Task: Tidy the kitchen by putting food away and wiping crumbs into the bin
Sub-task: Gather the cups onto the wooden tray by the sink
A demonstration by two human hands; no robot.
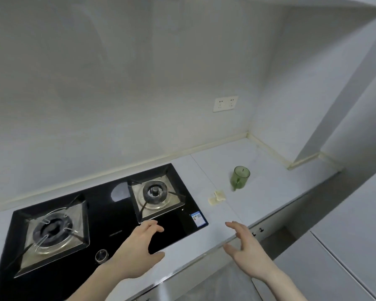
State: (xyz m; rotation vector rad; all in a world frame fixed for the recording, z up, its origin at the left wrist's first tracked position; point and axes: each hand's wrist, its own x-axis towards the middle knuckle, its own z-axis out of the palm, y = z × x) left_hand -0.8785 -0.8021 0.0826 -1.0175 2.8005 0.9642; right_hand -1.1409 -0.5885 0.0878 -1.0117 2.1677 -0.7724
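Small pale yellow food pieces [216, 197] lie on the light countertop [269, 177], just right of the black gas hob. A green glass mug [240, 177] stands upright behind them. My left hand [137, 250] hovers over the hob's front right corner, fingers apart and empty. My right hand [248, 250] is over the counter's front edge, also spread and empty. Both hands are well short of the food pieces.
The black glass hob [109, 222] has two burners and a round knob [101, 255] near my left wrist. A white wall socket [225, 104] sits above the counter. A boxed wall column [308, 157] bounds the counter at the right. Grey cabinet fronts [345, 257] lie below right.
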